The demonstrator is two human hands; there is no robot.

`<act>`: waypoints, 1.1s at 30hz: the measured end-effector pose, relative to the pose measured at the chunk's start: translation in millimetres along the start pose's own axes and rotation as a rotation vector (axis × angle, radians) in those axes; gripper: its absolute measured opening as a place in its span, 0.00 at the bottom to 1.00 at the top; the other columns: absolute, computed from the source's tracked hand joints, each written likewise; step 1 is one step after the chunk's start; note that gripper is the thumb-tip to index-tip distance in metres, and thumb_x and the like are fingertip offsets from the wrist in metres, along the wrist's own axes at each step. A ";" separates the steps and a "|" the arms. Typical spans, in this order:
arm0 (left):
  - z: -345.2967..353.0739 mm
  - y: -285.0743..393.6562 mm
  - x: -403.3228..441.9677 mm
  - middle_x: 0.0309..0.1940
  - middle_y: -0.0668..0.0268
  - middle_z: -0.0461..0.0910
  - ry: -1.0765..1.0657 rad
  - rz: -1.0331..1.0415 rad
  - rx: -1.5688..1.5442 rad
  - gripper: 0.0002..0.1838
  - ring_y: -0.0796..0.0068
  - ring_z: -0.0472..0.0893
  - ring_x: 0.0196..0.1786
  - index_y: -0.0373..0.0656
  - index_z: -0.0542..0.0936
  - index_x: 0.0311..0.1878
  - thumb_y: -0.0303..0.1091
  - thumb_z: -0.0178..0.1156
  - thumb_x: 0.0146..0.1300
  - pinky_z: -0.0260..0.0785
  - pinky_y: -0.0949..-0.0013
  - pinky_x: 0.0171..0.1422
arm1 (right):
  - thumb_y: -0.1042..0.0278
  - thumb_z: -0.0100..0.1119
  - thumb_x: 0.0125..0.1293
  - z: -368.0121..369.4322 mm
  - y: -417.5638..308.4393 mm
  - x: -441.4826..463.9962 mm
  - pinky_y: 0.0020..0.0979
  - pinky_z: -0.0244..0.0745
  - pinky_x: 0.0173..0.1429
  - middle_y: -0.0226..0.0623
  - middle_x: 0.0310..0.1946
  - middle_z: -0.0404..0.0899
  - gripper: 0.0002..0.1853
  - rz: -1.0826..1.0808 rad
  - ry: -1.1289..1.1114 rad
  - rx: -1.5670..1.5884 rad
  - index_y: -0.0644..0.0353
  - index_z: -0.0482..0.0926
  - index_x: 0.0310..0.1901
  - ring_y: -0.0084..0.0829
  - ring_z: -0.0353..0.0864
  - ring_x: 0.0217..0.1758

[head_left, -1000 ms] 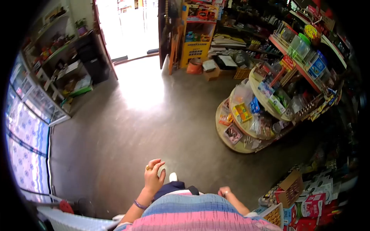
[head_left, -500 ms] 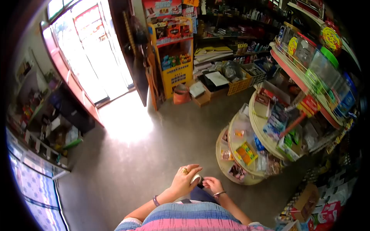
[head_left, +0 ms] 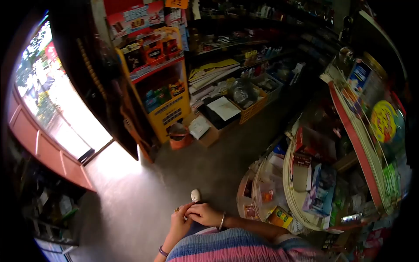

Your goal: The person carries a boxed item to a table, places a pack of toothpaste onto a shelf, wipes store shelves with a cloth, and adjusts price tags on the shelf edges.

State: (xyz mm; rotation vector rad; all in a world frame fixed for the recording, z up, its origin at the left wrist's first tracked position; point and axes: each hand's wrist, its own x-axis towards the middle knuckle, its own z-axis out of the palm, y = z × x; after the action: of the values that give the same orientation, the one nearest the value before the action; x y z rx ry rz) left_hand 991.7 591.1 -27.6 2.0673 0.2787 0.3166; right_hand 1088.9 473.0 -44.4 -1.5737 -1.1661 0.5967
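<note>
Low in the head view, my left hand (head_left: 180,222) and my right hand (head_left: 203,214) touch in front of my body. A ring shows on a finger of the left one, and a dark band circles its wrist. The right one lies over the left fingers, a bangle on its wrist. Its fingers are bent and pressed together; whether anything is between the hands is hidden. Just beyond them, a white shoe (head_left: 195,195) stands on the grey floor (head_left: 131,209).
Tiered rounded shelves (head_left: 288,187) with packets and boxes stand close on the right. A yellow display rack (head_left: 168,114), an orange bucket (head_left: 180,136) and a cardboard box (head_left: 209,136) are ahead. A pinkish door (head_left: 48,144) borders the bright doorway at left.
The view has turned right, bringing the rack and shelves closer. My hands, apart at first, have come together. The doorway has shifted to the left edge.
</note>
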 end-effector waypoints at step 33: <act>417.1 162.8 855.0 0.47 0.55 0.76 -1.505 0.787 0.253 0.19 0.53 0.76 0.49 0.46 0.75 0.53 0.43 0.57 0.61 0.69 0.57 0.53 | 0.65 0.59 0.62 -785.4 287.0 158.8 0.27 0.73 0.40 0.37 0.34 0.80 0.10 0.330 0.654 0.011 0.62 0.81 0.40 0.27 0.79 0.36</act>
State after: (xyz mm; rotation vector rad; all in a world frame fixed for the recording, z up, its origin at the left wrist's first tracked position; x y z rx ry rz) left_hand 1946.0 451.2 7.6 2.0021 -1.4463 -0.8723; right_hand 1916.0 273.4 -18.4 -1.7772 -0.4177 0.2531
